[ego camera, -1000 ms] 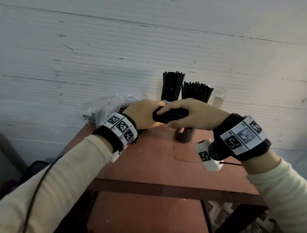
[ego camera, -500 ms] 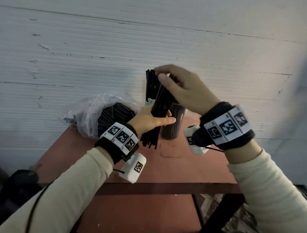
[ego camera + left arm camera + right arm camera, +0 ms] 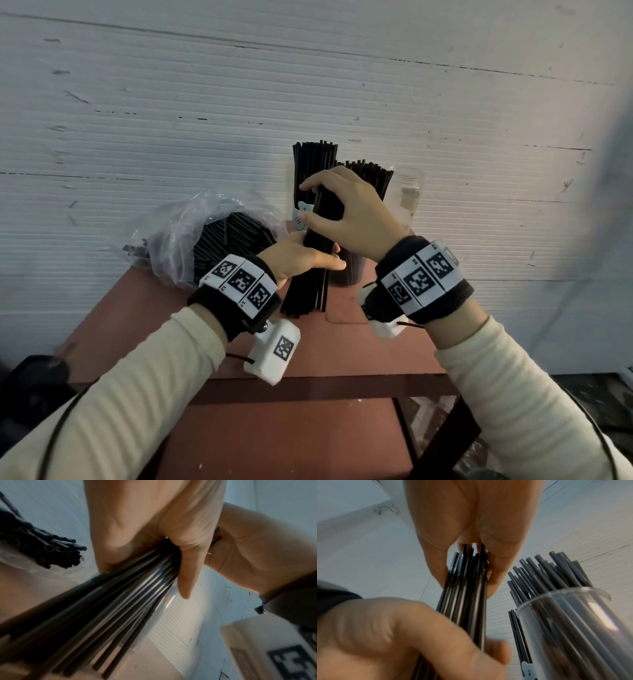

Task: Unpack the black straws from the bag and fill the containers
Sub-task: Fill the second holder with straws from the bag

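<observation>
A bundle of black straws (image 3: 310, 274) stands nearly upright with its lower ends on the red-brown table (image 3: 342, 349). My left hand (image 3: 301, 257) holds the bundle at its middle, thumb across the front. My right hand (image 3: 308, 202) grips its upper end from above. In the left wrist view fingers (image 3: 185, 547) wrap the straws (image 3: 120, 601). In the right wrist view fingertips (image 3: 471, 534) pinch the straw tops (image 3: 467, 588). Behind stand two clear containers (image 3: 313, 161) (image 3: 366, 178) full of straws. A clear plastic bag (image 3: 205, 236) with more straws lies to the left.
An empty clear container (image 3: 409, 195) stands at the back right against the white ribbed wall (image 3: 171, 102). The filled container (image 3: 565, 615) is close to my right hand. The table's front edge (image 3: 325, 389) runs below my wrists.
The bundle, held level between both hands a second ago, has been turned upright and set down on its ends. My right hand has shifted onto its top.
</observation>
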A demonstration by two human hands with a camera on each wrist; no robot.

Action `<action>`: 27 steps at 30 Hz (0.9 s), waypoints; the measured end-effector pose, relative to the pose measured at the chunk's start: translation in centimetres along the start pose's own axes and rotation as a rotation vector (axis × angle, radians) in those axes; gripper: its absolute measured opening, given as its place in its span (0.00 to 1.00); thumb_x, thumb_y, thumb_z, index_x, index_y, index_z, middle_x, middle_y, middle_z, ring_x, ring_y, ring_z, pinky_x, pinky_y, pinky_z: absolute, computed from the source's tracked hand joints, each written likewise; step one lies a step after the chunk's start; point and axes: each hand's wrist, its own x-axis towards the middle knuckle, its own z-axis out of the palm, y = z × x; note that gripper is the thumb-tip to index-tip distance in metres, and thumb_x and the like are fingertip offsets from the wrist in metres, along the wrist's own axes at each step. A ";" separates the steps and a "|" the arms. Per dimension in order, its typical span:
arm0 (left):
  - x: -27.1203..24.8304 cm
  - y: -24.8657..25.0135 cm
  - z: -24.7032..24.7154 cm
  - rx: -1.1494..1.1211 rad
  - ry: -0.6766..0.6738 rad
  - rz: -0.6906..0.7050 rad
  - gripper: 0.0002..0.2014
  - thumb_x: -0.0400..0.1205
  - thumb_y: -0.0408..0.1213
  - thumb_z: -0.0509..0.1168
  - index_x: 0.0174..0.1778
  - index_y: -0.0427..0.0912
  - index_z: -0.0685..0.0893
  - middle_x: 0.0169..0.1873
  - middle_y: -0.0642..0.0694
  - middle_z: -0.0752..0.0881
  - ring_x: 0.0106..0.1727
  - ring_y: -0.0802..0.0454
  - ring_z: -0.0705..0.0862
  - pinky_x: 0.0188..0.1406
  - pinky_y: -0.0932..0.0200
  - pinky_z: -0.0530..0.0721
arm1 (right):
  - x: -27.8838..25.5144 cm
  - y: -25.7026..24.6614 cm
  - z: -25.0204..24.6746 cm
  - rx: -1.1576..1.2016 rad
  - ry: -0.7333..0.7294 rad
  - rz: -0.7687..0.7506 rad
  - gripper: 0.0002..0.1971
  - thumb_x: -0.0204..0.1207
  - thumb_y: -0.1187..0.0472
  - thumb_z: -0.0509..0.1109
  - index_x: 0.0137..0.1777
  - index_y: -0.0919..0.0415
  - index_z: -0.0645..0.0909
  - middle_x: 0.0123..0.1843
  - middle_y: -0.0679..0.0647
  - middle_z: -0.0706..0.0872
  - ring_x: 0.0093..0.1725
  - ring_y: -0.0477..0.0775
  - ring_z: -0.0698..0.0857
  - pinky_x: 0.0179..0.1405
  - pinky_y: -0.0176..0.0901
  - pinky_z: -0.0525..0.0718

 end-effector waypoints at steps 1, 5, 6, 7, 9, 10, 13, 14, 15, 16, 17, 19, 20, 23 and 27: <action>0.1 -0.2 -0.1 0.017 -0.026 -0.021 0.19 0.72 0.35 0.78 0.57 0.36 0.86 0.53 0.41 0.90 0.59 0.50 0.87 0.73 0.48 0.76 | -0.1 0.0 0.1 0.008 0.009 0.000 0.17 0.75 0.55 0.74 0.63 0.56 0.82 0.57 0.47 0.79 0.56 0.41 0.77 0.56 0.20 0.69; -0.3 -0.4 -0.1 0.072 -0.092 0.010 0.15 0.73 0.50 0.76 0.43 0.40 0.88 0.40 0.46 0.89 0.51 0.50 0.87 0.72 0.46 0.78 | -0.5 -0.5 -0.4 0.069 0.000 -0.014 0.18 0.76 0.55 0.73 0.66 0.54 0.82 0.60 0.48 0.80 0.59 0.40 0.78 0.61 0.20 0.69; -0.4 -0.6 0.0 0.090 -0.062 0.032 0.21 0.72 0.56 0.75 0.43 0.39 0.88 0.39 0.47 0.89 0.51 0.49 0.87 0.71 0.45 0.78 | -0.6 -0.7 -0.8 0.085 -0.017 -0.015 0.21 0.77 0.54 0.73 0.69 0.53 0.80 0.62 0.48 0.80 0.62 0.39 0.77 0.62 0.20 0.68; -0.4 -0.7 0.0 0.104 -0.021 0.042 0.29 0.70 0.63 0.74 0.46 0.37 0.88 0.39 0.48 0.89 0.51 0.48 0.88 0.71 0.43 0.78 | -0.8 -0.9 -1.4 0.108 -0.036 -0.006 0.25 0.76 0.51 0.74 0.73 0.51 0.76 0.65 0.48 0.78 0.64 0.39 0.76 0.65 0.21 0.68; -0.6 -0.5 -0.1 0.079 0.044 0.053 0.37 0.66 0.68 0.72 0.51 0.34 0.86 0.36 0.50 0.88 0.48 0.49 0.88 0.69 0.40 0.79 | -1.2 -1.0 -2.5 0.225 -0.042 0.067 0.35 0.73 0.47 0.76 0.78 0.46 0.67 0.70 0.47 0.75 0.67 0.40 0.76 0.67 0.29 0.74; -0.8 -0.2 -0.2 0.061 0.046 0.061 0.35 0.66 0.67 0.72 0.50 0.34 0.86 0.33 0.51 0.86 0.44 0.50 0.87 0.68 0.39 0.80 | -1.3 -1.0 -2.9 0.317 -0.021 0.111 0.38 0.70 0.45 0.78 0.79 0.44 0.65 0.70 0.47 0.74 0.66 0.43 0.78 0.66 0.35 0.79; -1.5 1.4 -0.3 0.079 -0.064 0.125 0.17 0.74 0.57 0.72 0.37 0.45 0.85 0.30 0.50 0.83 0.41 0.51 0.85 0.65 0.40 0.82 | -1.4 -0.3 -3.8 0.386 0.008 0.170 0.38 0.63 0.40 0.78 0.73 0.46 0.72 0.65 0.47 0.80 0.62 0.48 0.83 0.62 0.50 0.84; -1.8 2.0 -0.4 0.107 -0.104 0.138 0.13 0.77 0.53 0.72 0.33 0.49 0.83 0.31 0.50 0.83 0.41 0.50 0.85 0.63 0.41 0.83 | -1.4 -0.1 -4.0 0.365 -0.055 0.164 0.34 0.63 0.40 0.79 0.70 0.49 0.76 0.62 0.47 0.83 0.61 0.49 0.84 0.62 0.52 0.84; -2.1 2.6 -0.3 0.136 -0.146 0.146 0.12 0.78 0.50 0.72 0.31 0.50 0.83 0.31 0.49 0.84 0.42 0.50 0.86 0.60 0.43 0.84 | -1.4 0.1 -4.1 0.365 -0.149 0.162 0.31 0.64 0.42 0.79 0.66 0.51 0.79 0.57 0.47 0.86 0.59 0.48 0.85 0.61 0.50 0.84; -2.5 3.2 -0.2 0.173 -0.188 0.153 0.11 0.79 0.48 0.71 0.32 0.50 0.84 0.32 0.48 0.85 0.42 0.50 0.87 0.57 0.46 0.85 | -1.5 0.1 -4.0 0.388 -0.252 0.167 0.28 0.65 0.46 0.81 0.64 0.54 0.81 0.53 0.44 0.88 0.57 0.45 0.86 0.59 0.43 0.83; -2.7 3.7 0.0 0.207 -0.223 0.168 0.10 0.80 0.46 0.71 0.34 0.48 0.85 0.34 0.46 0.86 0.43 0.49 0.87 0.55 0.49 0.86 | -1.6 0.1 -3.8 0.402 -0.334 0.164 0.26 0.66 0.50 0.81 0.63 0.55 0.83 0.50 0.41 0.88 0.56 0.40 0.86 0.57 0.36 0.83; -3.0 4.2 0.6 0.234 -0.246 0.219 0.08 0.81 0.39 0.70 0.39 0.40 0.85 0.39 0.34 0.87 0.46 0.47 0.88 0.56 0.53 0.86 | -1.8 -0.1 -3.0 0.357 -0.364 0.124 0.17 0.68 0.56 0.81 0.57 0.56 0.86 0.46 0.41 0.88 0.52 0.36 0.86 0.52 0.29 0.81; -3.0 4.3 1.0 0.196 -0.223 0.242 0.06 0.80 0.35 0.71 0.41 0.35 0.84 0.43 0.27 0.86 0.47 0.43 0.87 0.57 0.51 0.85 | -1.7 -0.1 -2.7 0.330 -0.322 0.097 0.12 0.70 0.58 0.81 0.52 0.58 0.87 0.45 0.44 0.89 0.48 0.38 0.87 0.49 0.29 0.82; -2.0 3.7 1.7 0.064 -0.143 0.241 0.13 0.78 0.32 0.73 0.51 0.25 0.84 0.49 0.22 0.84 0.52 0.31 0.86 0.59 0.41 0.85 | -1.2 0.2 -3.1 0.327 -0.170 0.078 0.08 0.73 0.64 0.77 0.44 0.70 0.85 0.39 0.60 0.88 0.41 0.51 0.87 0.44 0.41 0.86; -0.9 3.5 2.2 -0.010 -0.014 0.256 0.25 0.70 0.44 0.81 0.60 0.45 0.83 0.53 0.42 0.89 0.56 0.48 0.88 0.62 0.46 0.85 | 0.1 1.0 -5.6 0.415 -0.058 0.109 0.04 0.74 0.68 0.75 0.40 0.67 0.83 0.31 0.46 0.86 0.33 0.40 0.85 0.33 0.29 0.80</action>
